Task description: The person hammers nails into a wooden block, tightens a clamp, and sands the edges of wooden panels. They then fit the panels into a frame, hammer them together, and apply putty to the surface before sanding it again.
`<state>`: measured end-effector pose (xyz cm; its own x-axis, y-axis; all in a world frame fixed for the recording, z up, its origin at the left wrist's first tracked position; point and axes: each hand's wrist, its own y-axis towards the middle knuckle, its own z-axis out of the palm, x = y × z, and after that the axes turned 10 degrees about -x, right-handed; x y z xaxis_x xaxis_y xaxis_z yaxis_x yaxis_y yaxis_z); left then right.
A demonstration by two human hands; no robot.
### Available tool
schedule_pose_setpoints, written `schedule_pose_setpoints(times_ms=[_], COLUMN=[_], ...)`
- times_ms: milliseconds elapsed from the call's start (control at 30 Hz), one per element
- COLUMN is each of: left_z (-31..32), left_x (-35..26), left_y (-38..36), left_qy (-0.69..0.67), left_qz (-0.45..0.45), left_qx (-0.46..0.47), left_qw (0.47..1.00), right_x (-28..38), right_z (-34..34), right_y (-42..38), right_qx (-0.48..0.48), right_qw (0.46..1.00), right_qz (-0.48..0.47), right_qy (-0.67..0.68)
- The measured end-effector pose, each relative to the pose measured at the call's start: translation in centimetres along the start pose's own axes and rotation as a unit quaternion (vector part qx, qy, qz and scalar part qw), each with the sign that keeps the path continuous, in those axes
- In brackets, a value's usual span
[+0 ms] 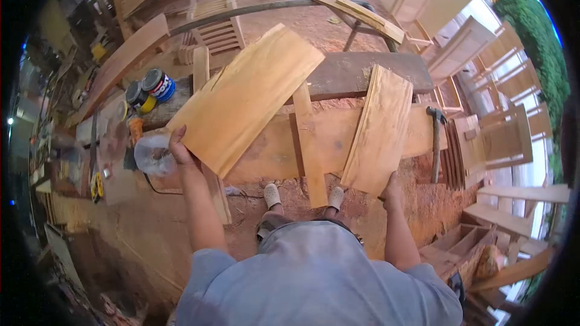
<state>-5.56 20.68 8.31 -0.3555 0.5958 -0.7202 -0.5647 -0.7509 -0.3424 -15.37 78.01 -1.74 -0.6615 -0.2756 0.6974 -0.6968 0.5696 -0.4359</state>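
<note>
A person's left hand [180, 146] closes on the lower left corner of a larger board [254, 99], while the right hand [391, 191] pinches the near right corner of a smaller board [380, 130], its edge ragged along the left side. Fingers beneath the wood are hidden from view. Each hand keeps to a near corner, probably because the far ends reach out over the dark bench [393, 67], which may carry part of the weight; whether either board touches it cannot be told. Held apart at different slants, the two leave a gap in which a narrow strip [312, 151] shows, lying across a wide plank [272, 148].

To the right, a hammer [436, 145] stands out at the plank's end, handle toward the person, an arrangement that seems to put it within reach of the right hand. Two cans, one with a blue label [160, 86] and one with a yellow band [140, 98], sit together past the left hand, apparently out of the boards' way. Farther out, pale wooden chairs [506, 136] line the right side, and a slatted frame [219, 27] rests on the ground beyond.
</note>
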Motion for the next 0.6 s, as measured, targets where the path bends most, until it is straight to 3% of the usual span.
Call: schedule_pose_setpoints(times_ms=[67, 167, 200, 233, 333, 367, 433, 567, 600], left_z=[-2.4, -4.4, -4.8, -4.8, -2.5, -1.7, -0.4, -0.9, -1.7], left_x=[-0.2, -0.8, -1.0, -1.2, -1.0, -1.0, -1.4, 0.3, 1.4], left_y=[3.9, 9.6, 11.7, 13.9, 18.4, 19.0, 20.9, 23.8, 23.9], left_qy=[0.029, 0.145, 0.136, 0.139, 0.341, 0.341, 0.478, 0.45, 0.551], left_qz=[0.009, -0.006, -0.034, -0.042, 0.008, 0.002, 0.135, 0.22, 0.325], left_qx=[0.026, 0.039, 0.083, 0.092, 0.061, 0.069, -0.013, 0.002, -0.011], left_qw=[0.999, 0.989, 0.987, 0.985, 0.938, 0.938, 0.868, 0.865, 0.769], right_x=[-0.3, -1.8, -1.7, -1.7, -1.6, -1.8, -2.4, -2.2, -3.2], right_z=[-0.1, -0.3, -0.1, 0.1, 0.0, -0.1, 0.0, 0.4, 1.2], right_y=[-1.3, -1.7, -2.0, -2.2, -2.3, -2.0, -0.9, -0.4, 0.8], right_qx=[0.006, -0.012, -0.024, -0.036, -0.05, -0.058, -0.064, -0.062, -0.173], right_qw=[0.999, 1.0, 0.999, 0.998, 0.995, 0.994, 0.989, 0.985, 0.956], right_qz=[0.045, 0.023, 0.03, 0.037, 0.061, 0.064, 0.075, 0.077, -0.008], right_qy=[0.003, -0.005, -0.016, -0.024, -0.069, -0.067, -0.113, -0.142, -0.237])
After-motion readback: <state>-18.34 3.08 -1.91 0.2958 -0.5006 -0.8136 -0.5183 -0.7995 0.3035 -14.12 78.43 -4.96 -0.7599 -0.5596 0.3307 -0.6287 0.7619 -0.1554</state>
